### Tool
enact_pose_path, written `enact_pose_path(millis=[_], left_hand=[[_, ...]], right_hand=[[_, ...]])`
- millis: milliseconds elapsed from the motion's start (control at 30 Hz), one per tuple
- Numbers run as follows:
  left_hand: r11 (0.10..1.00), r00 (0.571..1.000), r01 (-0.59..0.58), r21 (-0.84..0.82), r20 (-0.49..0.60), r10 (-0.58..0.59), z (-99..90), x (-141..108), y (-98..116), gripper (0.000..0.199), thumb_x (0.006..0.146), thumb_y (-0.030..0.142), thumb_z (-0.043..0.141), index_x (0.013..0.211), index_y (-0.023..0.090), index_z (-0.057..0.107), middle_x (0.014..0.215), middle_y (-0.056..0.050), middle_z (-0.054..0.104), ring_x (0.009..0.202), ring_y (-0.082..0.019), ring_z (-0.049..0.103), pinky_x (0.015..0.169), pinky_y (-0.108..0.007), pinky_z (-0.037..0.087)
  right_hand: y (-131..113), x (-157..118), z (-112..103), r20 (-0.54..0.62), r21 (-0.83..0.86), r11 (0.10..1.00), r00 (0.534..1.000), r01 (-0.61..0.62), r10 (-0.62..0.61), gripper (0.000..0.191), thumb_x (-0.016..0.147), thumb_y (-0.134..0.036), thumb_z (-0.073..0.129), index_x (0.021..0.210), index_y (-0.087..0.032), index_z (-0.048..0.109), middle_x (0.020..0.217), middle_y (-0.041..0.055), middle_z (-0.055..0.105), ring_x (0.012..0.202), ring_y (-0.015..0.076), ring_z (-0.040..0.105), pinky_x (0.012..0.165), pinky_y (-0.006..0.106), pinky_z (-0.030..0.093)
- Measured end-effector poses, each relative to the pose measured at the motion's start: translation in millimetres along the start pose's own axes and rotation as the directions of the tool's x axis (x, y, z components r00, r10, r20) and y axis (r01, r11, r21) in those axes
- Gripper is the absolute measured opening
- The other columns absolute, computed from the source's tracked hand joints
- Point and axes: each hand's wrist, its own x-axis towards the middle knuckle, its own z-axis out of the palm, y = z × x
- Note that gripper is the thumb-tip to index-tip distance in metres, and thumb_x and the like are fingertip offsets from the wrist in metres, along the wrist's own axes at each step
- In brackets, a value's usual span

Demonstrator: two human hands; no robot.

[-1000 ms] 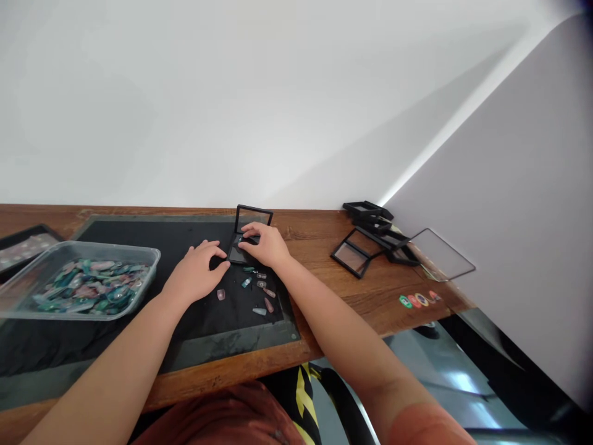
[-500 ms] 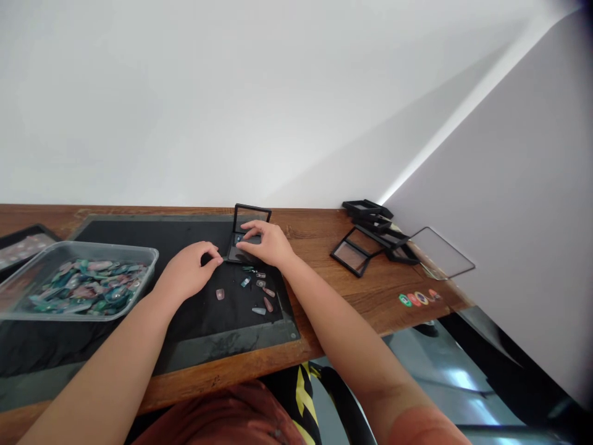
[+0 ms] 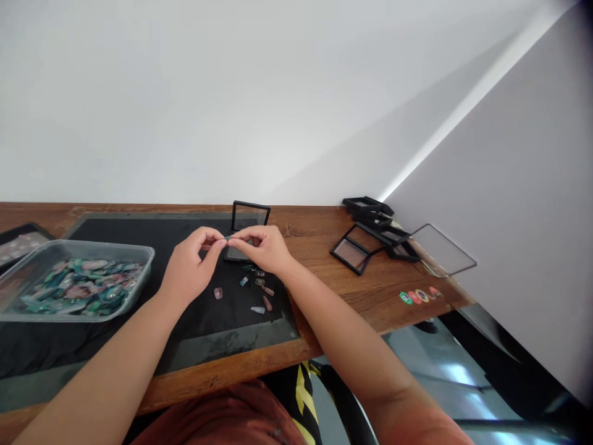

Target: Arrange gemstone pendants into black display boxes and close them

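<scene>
My left hand and my right hand meet fingertip to fingertip, both pinching one small dark teal piece between them. Right behind and below the fingers stands an open black-framed case with its lid raised; my right hand partly covers its base. Several small nail-shaped pieces lie on the black mat just in front of the hands, among them a pale blue one and a pink one.
A clear plastic tub of teal and pink pieces sits at the left, beside a dark frame. Black cases are piled at the right back, with an open one nearer. Round stickers lie near the right edge.
My right hand has moved up and left out of the case to meet my left hand. My left hand has moved slightly up and right.
</scene>
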Motion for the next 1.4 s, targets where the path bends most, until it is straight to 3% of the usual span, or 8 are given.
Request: enact_pose_path(millis=[267, 467, 600, 867, 1000, 1100, 1233, 1400], left_hand=[[0.996, 0.989, -0.084, -0.013, -0.123, 0.082, 3.1, -2, 1, 0.015, 0.095, 0.035, 0.061, 0.094, 0.023, 0.071, 0.089, 0.001, 0.076, 0.081, -0.015, 0.071, 0.078, -0.025, 0.053], [0.991, 0.978, -0.133, -0.018, -0.163, 0.129, 4.0, -4, 4, 0.014, 0.095, 0.032, 0.063, 0.093, 0.022, 0.072, 0.087, 0.002, 0.076, 0.075, -0.013, 0.070, 0.074, -0.024, 0.052], [0.987, 0.975, -0.159, -0.010, -0.161, 0.156, 2.6, -5, 4, 0.015, 0.096, 0.033, 0.063, 0.091, 0.022, 0.073, 0.081, 0.002, 0.075, 0.070, -0.012, 0.068, 0.069, -0.023, 0.051], [0.988, 0.979, -0.151, -0.018, -0.140, 0.147, 2.8, -4, 1, 0.016, 0.096, 0.033, 0.062, 0.092, 0.022, 0.073, 0.081, 0.001, 0.076, 0.070, -0.013, 0.068, 0.068, -0.024, 0.051], [0.994, 0.993, -0.099, -0.047, -0.073, 0.095, 3.3, -3, 0, 0.026, 0.096, 0.039, 0.062, 0.114, 0.022, 0.069, 0.081, 0.001, 0.076, 0.071, -0.015, 0.068, 0.071, -0.026, 0.051], [0.999, 1.000, 0.012, -0.035, 0.005, -0.011, 0.7, -2, 0, 0.031, 0.094, 0.045, 0.061, 0.116, 0.024, 0.067, 0.079, 0.002, 0.075, 0.068, -0.015, 0.065, 0.070, -0.028, 0.050], [0.985, 0.981, 0.141, 0.103, 0.122, -0.153, -2.9, 1, -3, 0.030, 0.091, 0.051, 0.059, 0.104, 0.026, 0.069, 0.083, 0.001, 0.075, 0.069, -0.017, 0.064, 0.067, -0.029, 0.048], [0.962, 0.933, 0.162, 0.221, 0.284, -0.222, -5.9, 1, -10, 0.030, 0.086, 0.052, 0.062, 0.101, 0.028, 0.072, 0.087, 0.000, 0.078, 0.069, -0.020, 0.068, 0.064, -0.031, 0.047]], right_hand=[[-7, -3, 0, -0.054, 0.051, 0.999, 0.998, -0.010, 0.013, 0.028, 0.083, -0.045, 0.080, 0.094, -0.019, 0.081, 0.074, 0.0007, 0.072, 0.052, 0.0072, 0.043, 0.050, 0.023, 0.034], [-14, -5, -1, 0.014, 0.159, 0.987, 1.000, 0.004, -0.006, 0.022, 0.084, -0.041, 0.078, 0.091, -0.020, 0.078, 0.061, -0.0042, 0.060, 0.053, 0.0080, 0.047, 0.052, 0.023, 0.037], [-16, -6, -2, 0.092, 0.205, 0.979, 0.996, 0.002, -0.022, 0.023, 0.085, -0.040, 0.078, 0.097, -0.021, 0.077, 0.063, -0.0046, 0.063, 0.054, 0.0084, 0.052, 0.055, 0.023, 0.041], [-13, -6, 9, 0.044, 0.340, 0.940, 0.999, -0.002, -0.014, 0.025, 0.085, -0.042, 0.078, 0.096, -0.020, 0.075, 0.064, -0.0025, 0.069, 0.056, 0.0102, 0.063, 0.058, 0.023, 0.048], [-4, -2, 1, -0.047, 0.178, 0.984, 0.999, 0.004, 0.004, 0.026, 0.086, -0.045, 0.077, 0.094, -0.020, 0.077, 0.067, -0.0017, 0.068, 0.059, 0.0111, 0.063, 0.058, 0.024, 0.047], [5, 1, -10, -0.100, -0.081, 0.996, 0.995, -0.027, 0.019, 0.017, 0.088, -0.036, 0.076, 0.093, -0.021, 0.080, 0.071, -0.0007, 0.071, 0.064, 0.0118, 0.063, 0.063, 0.025, 0.047], [9, 5, -20, -0.038, -0.410, 0.897, 0.985, -0.167, 0.166, 0.007, 0.085, -0.026, 0.079, 0.090, -0.023, 0.083, 0.080, 0.0002, 0.078, 0.073, 0.0140, 0.068, 0.068, 0.026, 0.047], [9, 7, -21, -0.018, -0.554, 0.792, 0.955, -0.255, 0.295, 0.006, 0.082, -0.024, 0.080, 0.086, -0.023, 0.083, 0.081, -0.0001, 0.078, 0.075, 0.0147, 0.067, 0.068, 0.027, 0.045]])
